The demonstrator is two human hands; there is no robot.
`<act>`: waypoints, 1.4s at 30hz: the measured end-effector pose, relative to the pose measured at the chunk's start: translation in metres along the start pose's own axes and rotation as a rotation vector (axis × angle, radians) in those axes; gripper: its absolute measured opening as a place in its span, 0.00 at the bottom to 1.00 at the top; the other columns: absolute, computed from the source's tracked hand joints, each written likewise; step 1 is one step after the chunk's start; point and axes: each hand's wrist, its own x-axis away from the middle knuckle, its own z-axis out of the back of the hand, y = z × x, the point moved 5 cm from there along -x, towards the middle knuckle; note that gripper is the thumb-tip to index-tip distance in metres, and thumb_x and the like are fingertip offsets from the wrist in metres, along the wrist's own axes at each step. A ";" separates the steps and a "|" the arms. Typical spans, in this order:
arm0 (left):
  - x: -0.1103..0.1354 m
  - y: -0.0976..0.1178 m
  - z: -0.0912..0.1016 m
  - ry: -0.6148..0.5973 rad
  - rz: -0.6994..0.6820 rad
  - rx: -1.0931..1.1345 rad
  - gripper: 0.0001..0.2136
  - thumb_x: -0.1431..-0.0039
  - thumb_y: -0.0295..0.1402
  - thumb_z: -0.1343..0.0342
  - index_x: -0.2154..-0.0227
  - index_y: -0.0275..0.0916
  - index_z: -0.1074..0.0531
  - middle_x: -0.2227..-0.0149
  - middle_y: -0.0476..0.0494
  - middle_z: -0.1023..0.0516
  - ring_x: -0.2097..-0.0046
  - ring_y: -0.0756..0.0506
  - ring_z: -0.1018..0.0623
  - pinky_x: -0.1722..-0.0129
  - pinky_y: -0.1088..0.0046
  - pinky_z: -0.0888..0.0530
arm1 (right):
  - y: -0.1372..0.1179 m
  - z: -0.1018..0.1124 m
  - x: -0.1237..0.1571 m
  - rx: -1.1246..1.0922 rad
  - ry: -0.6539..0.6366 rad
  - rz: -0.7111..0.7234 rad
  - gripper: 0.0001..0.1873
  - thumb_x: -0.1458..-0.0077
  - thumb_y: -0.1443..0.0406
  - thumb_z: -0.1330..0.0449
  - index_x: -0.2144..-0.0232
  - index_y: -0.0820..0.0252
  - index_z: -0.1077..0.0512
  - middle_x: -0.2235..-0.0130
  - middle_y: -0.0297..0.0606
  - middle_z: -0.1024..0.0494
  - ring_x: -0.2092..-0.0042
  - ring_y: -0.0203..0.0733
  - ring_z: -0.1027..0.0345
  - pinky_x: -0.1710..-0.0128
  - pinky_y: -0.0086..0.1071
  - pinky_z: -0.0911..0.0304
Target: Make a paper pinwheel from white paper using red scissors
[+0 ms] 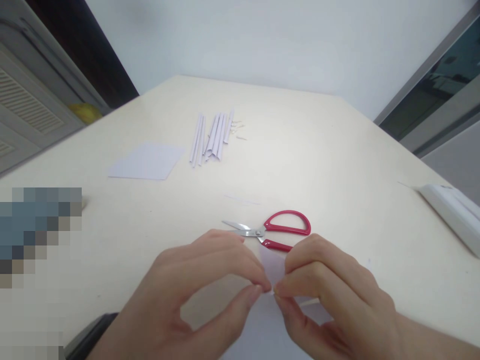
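Note:
Both of my hands meet at the lower middle of the view, fingertips almost touching. My left hand [210,285] pinches thumb against index finger, and my right hand [333,290] does the same. Between the fingertips a small white bit of paper shows; the fingers hide most of it. White paper [262,332] lies under the hands, and part of it shows behind them. Just beyond my fingers rests a pair of scissors [258,233] with red handles, its blades apart and pointing left. My right knuckles cover part of the lower handle.
Several rolled white paper tubes [215,137] lie farther back. To their left is a stack of white paper [146,161], to their right some thin scraps [240,131]. A white box-like object [452,212] sits at the right table edge. A blurred-out patch covers the left.

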 end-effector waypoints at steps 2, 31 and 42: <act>-0.006 -0.007 0.000 -0.051 0.082 0.138 0.11 0.40 0.25 0.45 0.68 0.50 0.23 0.65 0.60 0.17 0.60 0.50 0.19 0.48 0.73 0.26 | 0.000 0.002 0.000 -0.008 -0.004 0.009 0.12 0.49 0.79 0.44 0.70 0.57 0.34 0.73 0.36 0.26 0.72 0.38 0.33 0.75 0.30 0.31; -0.008 -0.024 -0.018 -0.352 0.285 0.668 0.05 0.46 0.27 0.33 0.70 0.43 0.21 0.67 0.56 0.20 0.61 0.49 0.22 0.58 0.76 0.28 | -0.006 -0.005 0.008 -0.014 0.008 0.089 0.08 0.43 0.77 0.42 0.71 0.64 0.27 0.72 0.39 0.22 0.72 0.38 0.30 0.75 0.30 0.31; -0.008 -0.028 -0.019 -0.323 0.325 0.760 0.04 0.47 0.26 0.32 0.72 0.41 0.21 0.68 0.54 0.21 0.62 0.49 0.22 0.59 0.76 0.28 | 0.001 -0.005 0.006 -0.071 0.023 0.054 0.06 0.45 0.76 0.40 0.70 0.63 0.29 0.72 0.37 0.24 0.72 0.36 0.30 0.74 0.28 0.31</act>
